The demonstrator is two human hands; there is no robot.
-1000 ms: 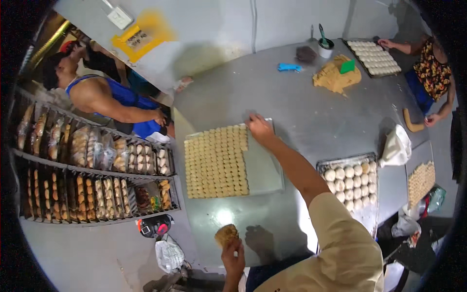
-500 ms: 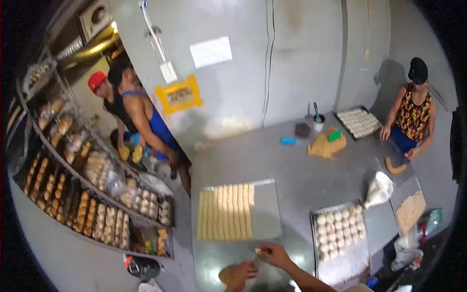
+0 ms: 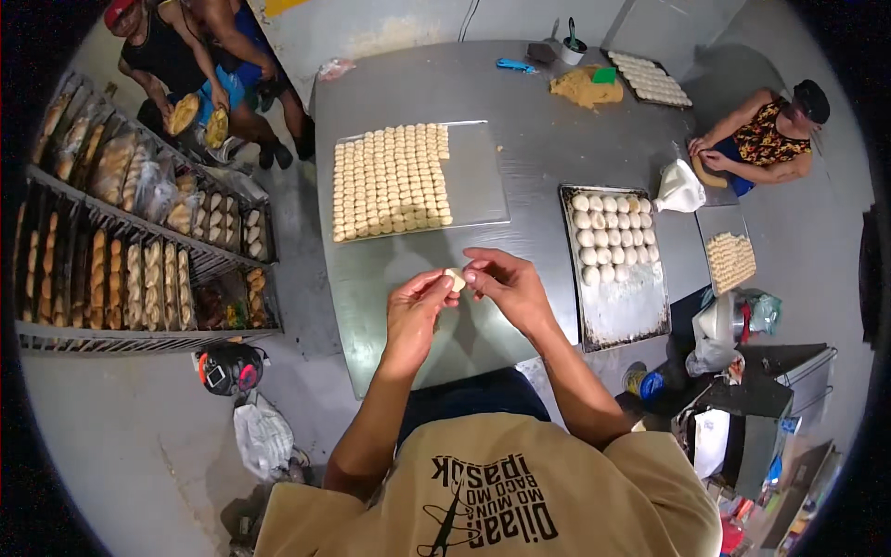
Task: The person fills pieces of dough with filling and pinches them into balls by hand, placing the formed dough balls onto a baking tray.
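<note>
I have the left hand (image 3: pixel 414 316) pinching a dough piece (image 3: pixel 455 280); the right hand (image 3: pixel 512 292) curls beside it; its grip I cannot tell.

The dough piece (image 3: pixel 455 280) is pale yellow, the table (image 3: pixel 538 158) grey.

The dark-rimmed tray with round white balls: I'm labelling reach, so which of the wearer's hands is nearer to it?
Right. The right hand is left of the tray, apart from it; the left hand, holding a small pale piece, is farther left.
</note>
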